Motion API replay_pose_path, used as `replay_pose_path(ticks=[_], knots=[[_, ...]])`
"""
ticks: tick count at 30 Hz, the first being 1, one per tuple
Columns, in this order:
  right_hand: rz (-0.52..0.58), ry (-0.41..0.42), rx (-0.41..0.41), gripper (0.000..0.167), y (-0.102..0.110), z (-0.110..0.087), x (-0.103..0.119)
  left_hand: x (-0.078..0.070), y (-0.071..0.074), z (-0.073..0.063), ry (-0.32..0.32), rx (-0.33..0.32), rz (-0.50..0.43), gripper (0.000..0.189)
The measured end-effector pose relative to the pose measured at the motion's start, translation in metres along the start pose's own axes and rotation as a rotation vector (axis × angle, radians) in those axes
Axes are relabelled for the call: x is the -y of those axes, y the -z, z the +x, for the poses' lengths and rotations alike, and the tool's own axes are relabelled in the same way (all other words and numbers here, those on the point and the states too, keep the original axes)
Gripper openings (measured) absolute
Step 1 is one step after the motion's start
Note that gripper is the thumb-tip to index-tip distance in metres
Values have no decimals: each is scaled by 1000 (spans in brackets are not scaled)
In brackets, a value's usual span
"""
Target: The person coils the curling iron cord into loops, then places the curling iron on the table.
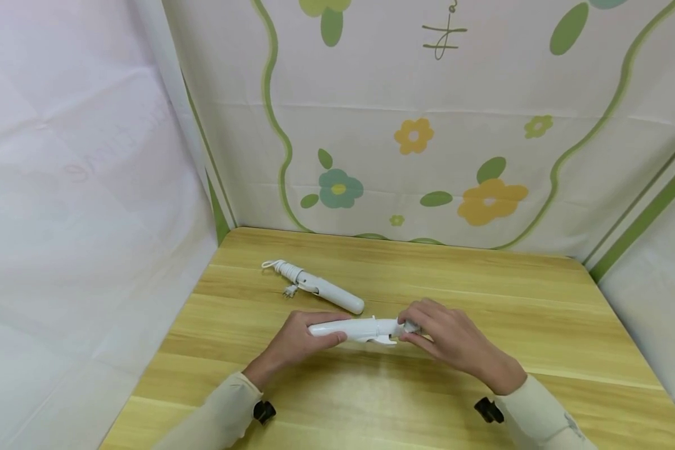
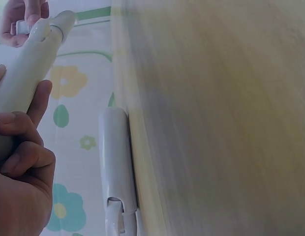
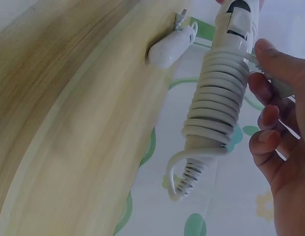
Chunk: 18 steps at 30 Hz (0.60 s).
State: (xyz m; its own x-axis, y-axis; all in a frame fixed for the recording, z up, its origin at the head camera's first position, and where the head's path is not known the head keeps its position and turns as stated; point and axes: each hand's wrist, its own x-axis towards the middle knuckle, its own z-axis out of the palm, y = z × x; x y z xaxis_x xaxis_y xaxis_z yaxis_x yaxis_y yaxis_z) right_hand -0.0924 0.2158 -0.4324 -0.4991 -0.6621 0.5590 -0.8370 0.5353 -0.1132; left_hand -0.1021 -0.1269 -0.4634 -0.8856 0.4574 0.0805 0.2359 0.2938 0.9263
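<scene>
A white curling iron (image 1: 357,327) is held up lengthwise over the table between both hands. My left hand (image 1: 298,340) grips its smooth, rounded barrel, with the thumb along the near side. At the other end, my right hand (image 1: 452,337) pinches the power plug (image 3: 281,88) beside the handle. In the right wrist view, the white cord (image 3: 216,93) is wound in tight coils round the handle, and a loop hangs near its coiled strain relief (image 3: 189,177). The clip lever (image 3: 239,20) shows just above the windings. The plug is partly hidden by the fingers.
A second white curling iron (image 1: 334,294) lies on the wooden table (image 1: 484,287) behind the hands, its cord wrapped and its pronged plug (image 1: 290,290) sticking out. A flower-printed cloth (image 1: 371,81) hangs at the back edge, and pale cloth (image 1: 79,219) hangs on the left.
</scene>
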Motion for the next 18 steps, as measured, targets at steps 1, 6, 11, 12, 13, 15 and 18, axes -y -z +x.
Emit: replay_pose_path(ticks=[1, 6, 11, 12, 13, 15, 18], knots=[[-2, 2, -1, 25, 0, 0, -1, 0, -1, 0, 3, 3, -2, 33], [-10, -1, -1, 29, -1, -1, -7, 0, -5, 0, -5, 22, -3, 35], [29, -50, 68, 32, -4, -7, -16, 5, -9, 3, 23, 24, -2, 36], [46, -74, 93, 36, -4, -9, -18, 5, -10, 4, 29, 27, 3, 36], [62, -102, 119, 40, -4, -11, -19, 7, -12, 6, 24, 34, 8, 36], [101, -162, 171, 52, -4, -16, -23, 8, -15, 9, 15, 45, 20, 36], [161, -252, 240, 65, -4, -23, -29, 11, -21, 15, -25, 59, 51, 37]])
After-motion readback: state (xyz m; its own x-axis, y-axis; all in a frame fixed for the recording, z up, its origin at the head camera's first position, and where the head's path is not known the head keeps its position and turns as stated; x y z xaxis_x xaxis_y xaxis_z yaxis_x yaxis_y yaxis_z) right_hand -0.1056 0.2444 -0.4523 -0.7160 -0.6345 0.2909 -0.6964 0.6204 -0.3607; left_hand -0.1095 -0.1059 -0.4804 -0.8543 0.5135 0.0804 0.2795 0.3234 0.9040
